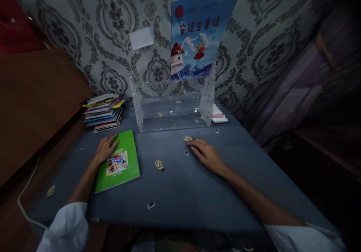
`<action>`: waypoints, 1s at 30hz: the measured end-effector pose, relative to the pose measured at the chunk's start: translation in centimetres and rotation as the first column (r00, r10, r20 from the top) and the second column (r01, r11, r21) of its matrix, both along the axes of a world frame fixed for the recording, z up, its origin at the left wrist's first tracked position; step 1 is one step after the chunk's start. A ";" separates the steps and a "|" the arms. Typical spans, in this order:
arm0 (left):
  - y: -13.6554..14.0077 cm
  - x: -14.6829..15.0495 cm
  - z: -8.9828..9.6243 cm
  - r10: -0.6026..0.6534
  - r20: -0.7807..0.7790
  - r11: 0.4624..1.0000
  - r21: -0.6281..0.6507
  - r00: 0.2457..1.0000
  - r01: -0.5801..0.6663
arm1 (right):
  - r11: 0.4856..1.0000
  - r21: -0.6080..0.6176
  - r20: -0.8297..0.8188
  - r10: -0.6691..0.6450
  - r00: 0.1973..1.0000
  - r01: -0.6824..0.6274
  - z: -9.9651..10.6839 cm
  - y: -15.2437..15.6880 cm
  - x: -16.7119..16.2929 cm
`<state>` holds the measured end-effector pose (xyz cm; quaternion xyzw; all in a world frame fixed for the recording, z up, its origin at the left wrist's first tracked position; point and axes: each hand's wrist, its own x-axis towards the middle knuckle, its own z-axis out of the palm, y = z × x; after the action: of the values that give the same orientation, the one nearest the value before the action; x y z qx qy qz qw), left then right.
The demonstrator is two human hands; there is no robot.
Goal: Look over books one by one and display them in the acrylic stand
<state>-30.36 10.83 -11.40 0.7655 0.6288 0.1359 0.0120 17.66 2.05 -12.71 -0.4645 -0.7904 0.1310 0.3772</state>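
My left hand (105, 149) lies palm down on the upper left part of a green book (131, 158), its fingers stretched over the cover. The book is closed and lies flat on the cloth, with a colourful picture on its front. Resting on the tablecloth to the right, my right hand (207, 155) holds nothing. Its fingers are loosely extended, with the tips beside a printed pineapple on the cloth. Beyond both hands stands a clear plastic rack (172, 122), with no books between its two end panels.
A stack of books (104, 113) stands at the back left, beside a brown wooden panel (36, 101). A blue picture book (197, 37) is upright above the rack. A white paper item (218, 114) lies behind the rack's right end. A white cable (21, 199) hangs at left.
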 end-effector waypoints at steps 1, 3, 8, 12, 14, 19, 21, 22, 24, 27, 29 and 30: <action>-0.5 0.2 -0.1 -0.018 0.017 1.000 0.010 1.000 0.018 | 1.000 0.006 0.004 0.003 1.000 -0.003 0.0 0.0 0.0; -1.3 1.0 -0.3 -0.050 0.052 0.999 0.021 0.997 0.049 | 1.000 0.016 0.013 0.007 1.000 -0.007 -0.1 0.1 0.0; -3.3 4.5 -0.6 -0.108 0.121 0.994 0.000 0.987 0.109 | 1.000 0.021 0.037 0.010 0.999 -0.011 -0.1 -0.1 -0.1; -4.0 8.3 -0.9 -0.130 0.164 0.992 0.016 0.978 0.129 | 1.000 0.024 0.053 0.011 0.999 -0.013 0.0 -0.3 -0.2; -4.1 10.2 -1.2 -0.134 0.184 0.991 0.029 0.974 0.131 | 0.999 0.025 0.050 0.023 0.998 -0.025 0.1 -0.4 -0.3; -3.2 14.6 -2.2 -0.173 0.258 0.985 0.070 0.951 0.160 | 0.999 0.012 0.028 0.043 0.999 -0.043 0.0 -0.6 -0.6; -2.8 16.1 -2.5 -0.182 0.279 0.983 0.083 0.943 0.165 | 0.999 -0.002 0.026 0.049 0.998 -0.049 -0.1 -0.7 -0.7; -2.5 16.9 -2.6 -0.188 0.290 0.982 0.089 0.939 0.169 | 0.999 -0.008 0.030 0.050 0.998 -0.050 -0.2 -0.7 -0.7; -2.1 18.1 -2.8 -0.202 0.315 0.979 0.100 0.927 0.179 | 0.999 -0.017 0.041 0.050 0.998 -0.049 -0.2 -0.8 -0.8; -1.5 19.3 -2.9 -0.228 0.366 0.973 0.102 0.902 0.205 | 0.998 -0.018 0.045 0.055 0.997 -0.054 -0.2 -0.9 -0.9; -1.3 19.4 -2.7 -0.254 0.407 0.967 0.092 0.877 0.237 | 0.998 -0.019 0.043 0.059 0.997 -0.058 -0.1 -1.0 -0.9; -1.3 19.1 -2.5 -0.265 0.430 0.964 0.092 0.863 0.250 | 0.998 -0.019 0.040 0.061 0.997 -0.060 -0.1 -1.0 -0.9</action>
<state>-11.24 9.56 -13.89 0.7923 0.4996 0.3122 0.1587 16.75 1.07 -12.81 -0.4464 -0.8104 0.1398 0.3527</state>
